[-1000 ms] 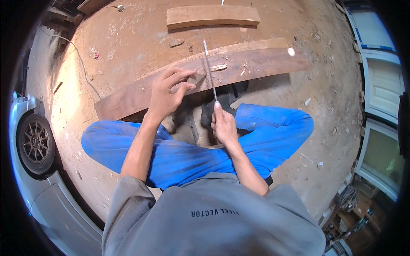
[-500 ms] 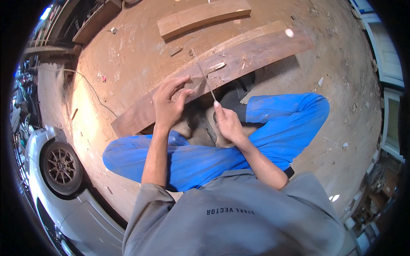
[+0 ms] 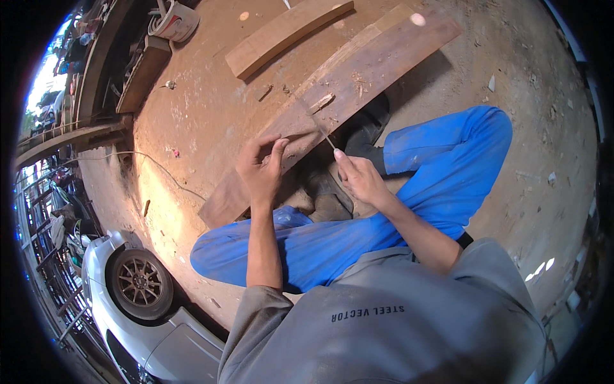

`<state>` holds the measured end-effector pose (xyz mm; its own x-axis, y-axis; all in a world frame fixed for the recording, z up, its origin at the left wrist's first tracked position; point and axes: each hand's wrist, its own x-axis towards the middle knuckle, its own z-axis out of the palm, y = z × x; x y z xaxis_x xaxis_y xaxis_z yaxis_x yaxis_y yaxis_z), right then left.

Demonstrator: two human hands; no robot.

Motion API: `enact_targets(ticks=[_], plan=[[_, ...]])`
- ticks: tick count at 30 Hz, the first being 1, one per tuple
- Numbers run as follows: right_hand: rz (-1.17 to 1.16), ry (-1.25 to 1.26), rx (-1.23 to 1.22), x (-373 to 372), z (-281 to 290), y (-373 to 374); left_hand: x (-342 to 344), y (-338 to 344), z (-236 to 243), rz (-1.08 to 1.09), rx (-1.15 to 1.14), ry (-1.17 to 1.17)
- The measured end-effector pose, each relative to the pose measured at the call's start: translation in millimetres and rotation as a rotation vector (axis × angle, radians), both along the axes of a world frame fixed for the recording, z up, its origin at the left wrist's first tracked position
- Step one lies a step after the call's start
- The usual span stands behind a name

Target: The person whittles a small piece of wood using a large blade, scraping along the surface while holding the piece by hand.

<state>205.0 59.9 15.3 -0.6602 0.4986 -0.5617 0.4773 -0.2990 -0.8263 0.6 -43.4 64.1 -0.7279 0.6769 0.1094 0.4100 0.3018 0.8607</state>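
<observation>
Squatting over a long brown wooden plank (image 3: pixel 358 83) that lies on the dusty earth floor (image 3: pixel 211 109), the person reaches both bare forearms forward from grey sleeves, between knees in blue trousers (image 3: pixel 441 173). The left hand (image 3: pixel 261 171) is bent at the wrist with the palm turned down, thumb and forefinger drawn close together and their tips resting on the near edge of the plank; whether anything is pinched between them cannot be made out. The right hand (image 3: pixel 359 179) is curled into a loose fist, thumb on top, closed around the near end of a thin pale rod-like tool (image 3: pixel 320 128). The tool slants up and away from the fist across the plank's face; its far tip is too fine to follow against the wood, and what kind of tool it is stays unclear. A small light wood chip (image 3: pixel 322 102) lies on the plank just beyond the tool.

A shorter, paler board (image 3: pixel 288 35) lies apart from the plank, farther off on the floor. A dark boot (image 3: pixel 368 128) shows beside the plank's near edge, partly covered by the right hand and the trouser leg. At the lower left, a silver car (image 3: pixel 137 320) with one wheel in view is cut off by the picture's dark rim. The grey shirt hides the floor nearest the body.
</observation>
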Motion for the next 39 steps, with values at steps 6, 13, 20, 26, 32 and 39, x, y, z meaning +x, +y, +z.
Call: enact_targets(ticks=[6,13,20,26,32,39], plan=[[0.030,0.060,0.072,0,12,-1,3,0,-10,0.070,0.051,0.248],[-0.044,0.083,0.058,0,7,0,5,8,6,0.049,0.091,0.319],[-0.055,0.119,-0.011,2,17,-4,6,5,13,0.038,0.059,0.298],[-0.044,0.120,-0.118,-2,26,-9,4,4,17,0.000,-0.013,0.352],[-0.168,0.358,-0.260,-8,68,-16,13,6,23,0.021,0.010,0.284],[-0.129,0.104,-0.073,-9,27,-23,8,2,6,0.073,0.068,0.244]])
